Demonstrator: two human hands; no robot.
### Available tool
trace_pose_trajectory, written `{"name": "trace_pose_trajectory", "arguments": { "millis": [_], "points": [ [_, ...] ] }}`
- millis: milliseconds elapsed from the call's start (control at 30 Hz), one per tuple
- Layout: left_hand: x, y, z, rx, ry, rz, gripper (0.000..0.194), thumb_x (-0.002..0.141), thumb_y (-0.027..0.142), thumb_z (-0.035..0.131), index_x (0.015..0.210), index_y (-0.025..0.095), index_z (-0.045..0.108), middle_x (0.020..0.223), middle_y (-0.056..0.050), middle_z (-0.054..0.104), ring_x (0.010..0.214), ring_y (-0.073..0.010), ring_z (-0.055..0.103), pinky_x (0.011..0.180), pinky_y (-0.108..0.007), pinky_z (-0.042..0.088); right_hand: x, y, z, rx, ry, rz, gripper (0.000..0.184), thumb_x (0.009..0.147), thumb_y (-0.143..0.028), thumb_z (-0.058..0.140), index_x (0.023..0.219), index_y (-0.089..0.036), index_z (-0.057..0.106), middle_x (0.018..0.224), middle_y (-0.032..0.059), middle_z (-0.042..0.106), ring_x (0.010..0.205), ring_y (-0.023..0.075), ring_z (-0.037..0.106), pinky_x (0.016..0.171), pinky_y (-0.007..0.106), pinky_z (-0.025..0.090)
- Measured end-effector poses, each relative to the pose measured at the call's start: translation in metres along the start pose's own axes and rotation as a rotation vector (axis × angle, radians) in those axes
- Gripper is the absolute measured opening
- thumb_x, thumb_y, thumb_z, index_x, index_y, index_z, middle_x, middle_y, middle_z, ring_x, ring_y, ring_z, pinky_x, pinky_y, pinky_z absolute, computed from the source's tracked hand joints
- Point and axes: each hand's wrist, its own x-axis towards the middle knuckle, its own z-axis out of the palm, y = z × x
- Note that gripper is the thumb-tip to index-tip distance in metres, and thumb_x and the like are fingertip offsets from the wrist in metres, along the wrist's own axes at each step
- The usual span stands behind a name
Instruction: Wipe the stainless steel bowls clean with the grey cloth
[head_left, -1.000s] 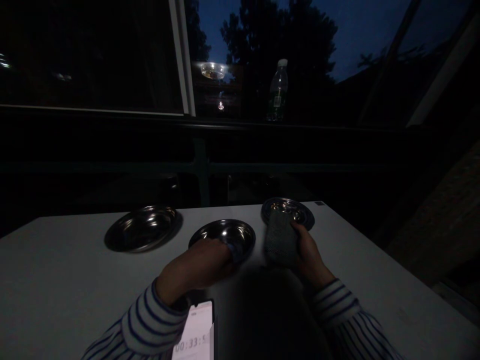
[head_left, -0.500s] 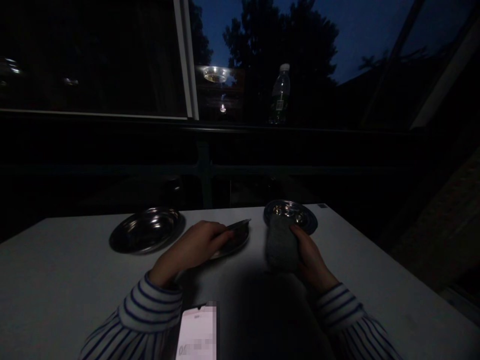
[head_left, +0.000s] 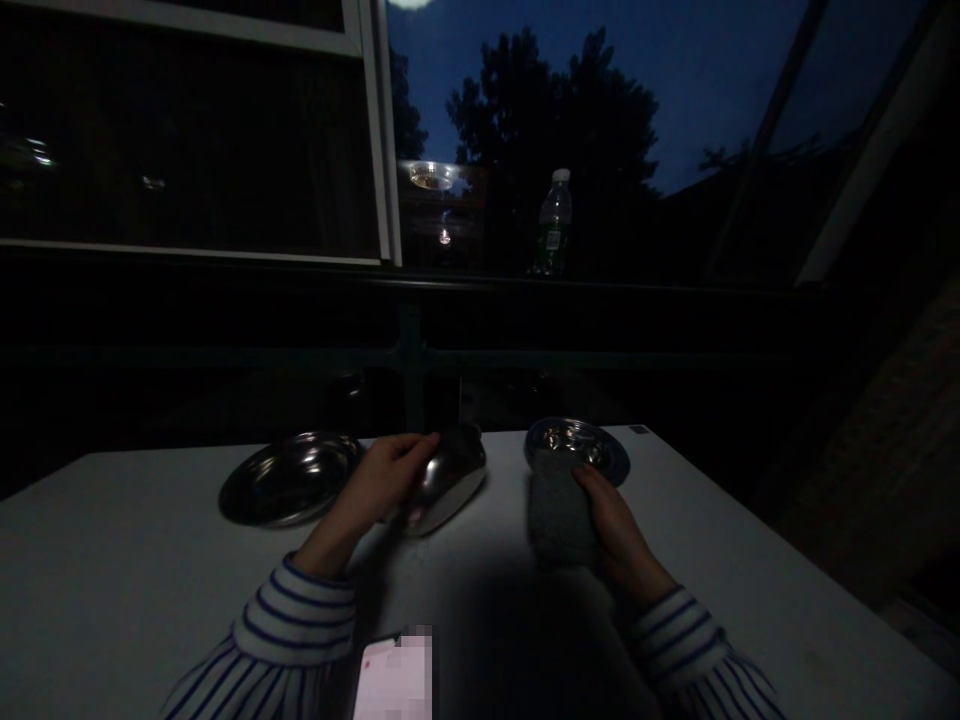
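My left hand [head_left: 379,492] grips the rim of a shiny metal bowl [head_left: 452,482], which is tilted with its rounded outside towards me. The fingers on the bowl's far side are hidden. In my right hand [head_left: 621,530] is a grey cloth [head_left: 559,512], folded into a thick pad, with the thumb on top of it. Cloth and bowl are apart. Left of my left hand lies a wide metal dish [head_left: 289,480]. Just behind the cloth stands a smaller metal dish [head_left: 581,440], partly covered from view by it.
All this is at a white table [head_left: 150,560]. A lit phone [head_left: 394,680] lies at the near edge of view, between my forearms. On the dark window ledge beyond stands a plastic bottle [head_left: 553,225] with a white cap.
My left hand has tipped the bowl, so that its outside now shows where its rim and inside showed before. The cloth stays in my right hand. The view has tilted up slightly.
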Motion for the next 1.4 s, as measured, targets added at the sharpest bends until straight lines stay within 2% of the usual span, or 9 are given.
{"name": "trace_pose_trajectory", "arguments": {
  "millis": [67,200,433,600,733,833,1067,1300,1400],
  "points": [
    [-0.003,0.005,0.000,-0.163,0.019,-0.091,0.029,0.071,0.041,0.060,0.064,0.015,0.068,0.052,0.000,0.062,0.047,-0.0113,0.051,0.045,-0.020,0.035,0.000,-0.004,0.002,-0.067,0.023,-0.025,0.032,0.067,-0.035,0.066,0.094,-0.018,0.064,0.091,0.0012,0.067,0.081,0.0170,0.061,0.066,0.024,0.046],
    [-0.008,0.015,0.004,-0.535,-0.092,-0.272,0.021,0.074,0.033,0.060,0.068,0.014,0.068,0.058,-0.003,0.067,0.054,-0.0124,0.059,0.052,-0.021,0.042,-0.002,-0.018,0.010,-0.196,0.042,-0.119,0.033,0.071,-0.039,0.063,0.097,-0.020,0.064,0.100,0.0024,0.066,0.092,0.0195,0.059,0.075,0.027,0.045],
    [-0.015,0.018,0.016,-0.765,-0.037,-0.267,0.024,0.072,0.035,0.064,0.075,0.012,0.068,0.067,-0.007,0.071,0.062,-0.0155,0.064,0.062,-0.026,0.047,-0.013,-0.050,0.046,-0.421,-0.080,-0.418,0.028,0.075,-0.034,0.060,0.102,-0.024,0.064,0.108,0.0018,0.063,0.107,0.0217,0.053,0.096,0.035,0.034],
    [-0.023,0.023,0.021,-0.813,-0.018,-0.212,0.027,0.073,0.037,0.062,0.083,0.013,0.068,0.070,-0.006,0.071,0.065,-0.0165,0.064,0.066,-0.027,0.047,-0.030,-0.050,0.078,-0.928,-0.148,-0.835,0.038,0.088,-0.030,0.040,0.125,-0.022,0.048,0.116,0.0072,0.060,0.105,0.0242,0.055,0.090,0.044,0.041],
    [-0.026,0.025,0.021,-0.844,0.025,-0.187,0.028,0.071,0.039,0.063,0.078,0.012,0.068,0.065,-0.004,0.069,0.062,-0.0152,0.063,0.061,-0.025,0.046,-0.043,-0.042,0.088,-1.066,-0.322,-1.233,0.041,0.088,-0.023,0.039,0.129,-0.016,0.043,0.127,0.0098,0.051,0.115,0.0226,0.048,0.093,0.041,0.043],
    [-0.025,0.022,0.020,-0.845,0.086,-0.194,0.028,0.069,0.040,0.065,0.075,0.012,0.068,0.065,-0.005,0.069,0.060,-0.0142,0.062,0.058,-0.024,0.045,-0.049,-0.040,0.087,-1.141,-0.403,-1.403,0.042,0.086,-0.023,0.042,0.126,-0.013,0.046,0.128,0.0115,0.049,0.116,0.0251,0.045,0.092,0.043,0.044],
    [-0.024,0.020,0.022,-0.835,0.113,-0.206,0.027,0.068,0.039,0.066,0.071,0.012,0.068,0.065,-0.005,0.070,0.056,-0.0127,0.060,0.056,-0.023,0.044,-0.046,-0.037,0.084,-1.220,-0.404,-1.439,0.035,0.087,-0.023,0.043,0.120,-0.016,0.052,0.126,0.0116,0.051,0.116,0.0273,0.043,0.091,0.049,0.043],
    [-0.031,0.024,0.026,-0.744,0.076,-0.183,0.031,0.069,0.043,0.063,0.065,0.013,0.067,0.058,-0.004,0.067,0.054,-0.0136,0.059,0.053,-0.024,0.043,-0.039,-0.034,0.082,-1.128,-0.397,-1.376,0.040,0.087,-0.024,0.041,0.125,-0.015,0.046,0.136,0.0136,0.040,0.127,0.0267,0.032,0.096,0.048,0.041],
    [-0.032,0.025,0.026,-0.752,0.078,-0.197,0.030,0.068,0.043,0.064,0.063,0.014,0.066,0.057,-0.003,0.066,0.051,-0.0126,0.058,0.050,-0.023,0.042,-0.041,-0.034,0.082,-1.125,-0.398,-1.404,0.039,0.087,-0.024,0.040,0.124,-0.015,0.046,0.133,0.0128,0.043,0.125,0.0256,0.036,0.095,0.046,0.042]
  ]
}}
